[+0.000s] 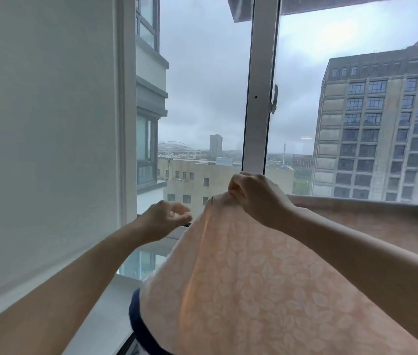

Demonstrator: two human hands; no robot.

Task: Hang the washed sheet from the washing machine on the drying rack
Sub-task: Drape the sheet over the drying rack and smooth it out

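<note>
The sheet (266,278), peach with a pale leaf print, is up at chest height in front of the window (259,98); it falls from a pinched peak toward the camera, and its far part runs level to the right, as if laid over a bar; the rack itself is hidden, so I cannot tell whether the cloth rests on it. The right hand (256,198) pinches the top edge at that peak, fingers curled tight on the fabric; the left hand (167,219) hangs just beside the sheet's left edge, fingers loosely bent, grasping nothing. A dark blue band (136,321) shows under the cloth's lower left; a white sill (105,311) and a pale wall (44,124) lie to the left. By my reading the sheet is out of the machine and hanging is under way; spreading and evening the edge are left.
</note>
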